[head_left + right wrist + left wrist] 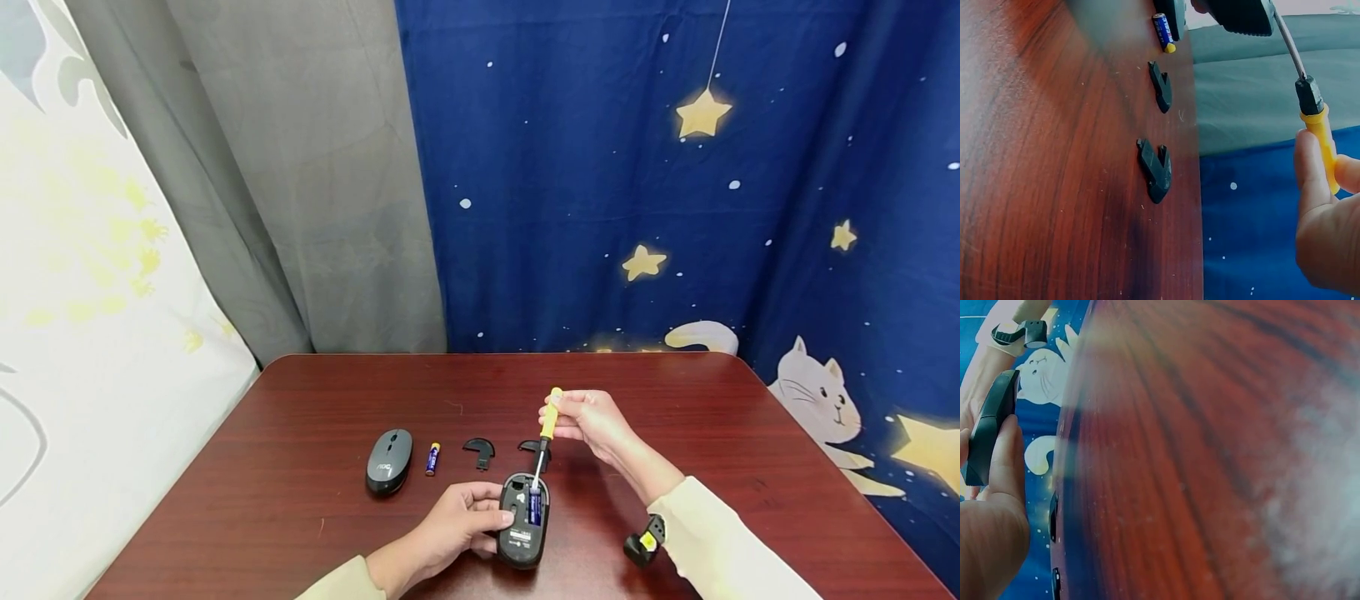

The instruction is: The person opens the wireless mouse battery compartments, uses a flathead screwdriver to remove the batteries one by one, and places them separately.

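Note:
My left hand [461,518] grips a black computer mouse [517,546] by its left side, underside facing up. Its battery bay lies uncovered, with a blue battery [535,507] inside. My right hand [592,419] pinches the yellow handle of a screwdriver [551,417]. The screwdriver's metal shaft points down, its tip at the top end of the battery. In the right wrist view, the screwdriver [1319,134] is held between thumb and fingers, its shaft reaching the mouse [1244,15]. The left wrist view shows the mouse [991,428] edge-on between thumb and fingers.
On the table [315,400] to the left lie a grey mouse [389,462] and a loose battery [432,459]. Two black battery covers [480,451] lie behind the held mouse, one partly behind the screwdriver. A wrist camera [645,542] hangs below the right sleeve.

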Available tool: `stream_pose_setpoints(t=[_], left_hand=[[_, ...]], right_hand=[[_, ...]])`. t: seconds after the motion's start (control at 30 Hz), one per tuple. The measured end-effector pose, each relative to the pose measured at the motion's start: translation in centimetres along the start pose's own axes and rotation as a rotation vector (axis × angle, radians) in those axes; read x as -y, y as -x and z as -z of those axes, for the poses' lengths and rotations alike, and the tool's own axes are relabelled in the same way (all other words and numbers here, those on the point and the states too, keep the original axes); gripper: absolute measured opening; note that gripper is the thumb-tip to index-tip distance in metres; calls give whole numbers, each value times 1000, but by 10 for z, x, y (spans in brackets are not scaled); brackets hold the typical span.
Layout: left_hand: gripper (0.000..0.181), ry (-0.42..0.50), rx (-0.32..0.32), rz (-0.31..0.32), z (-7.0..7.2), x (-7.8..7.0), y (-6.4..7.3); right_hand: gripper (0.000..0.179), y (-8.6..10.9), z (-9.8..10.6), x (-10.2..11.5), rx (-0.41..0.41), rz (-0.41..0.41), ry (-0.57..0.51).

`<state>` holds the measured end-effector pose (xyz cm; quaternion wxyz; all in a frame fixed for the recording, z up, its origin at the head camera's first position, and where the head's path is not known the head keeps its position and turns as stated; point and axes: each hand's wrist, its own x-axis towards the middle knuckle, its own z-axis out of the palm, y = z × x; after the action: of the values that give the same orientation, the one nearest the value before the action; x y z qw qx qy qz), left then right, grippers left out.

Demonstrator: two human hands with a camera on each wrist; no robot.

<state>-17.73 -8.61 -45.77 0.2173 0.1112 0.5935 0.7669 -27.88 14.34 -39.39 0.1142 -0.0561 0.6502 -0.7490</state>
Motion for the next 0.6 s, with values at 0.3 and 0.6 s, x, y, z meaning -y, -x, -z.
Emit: stream_pose_setpoints(t=[0.3, 0.6], left_hand=[[39, 10, -7, -4, 2, -1, -1], [37, 13, -17, -19, 5, -3, -1]], right_hand=[[33, 4, 4, 5, 42, 85, -69], [33, 13, 6, 13, 119, 267, -19]])
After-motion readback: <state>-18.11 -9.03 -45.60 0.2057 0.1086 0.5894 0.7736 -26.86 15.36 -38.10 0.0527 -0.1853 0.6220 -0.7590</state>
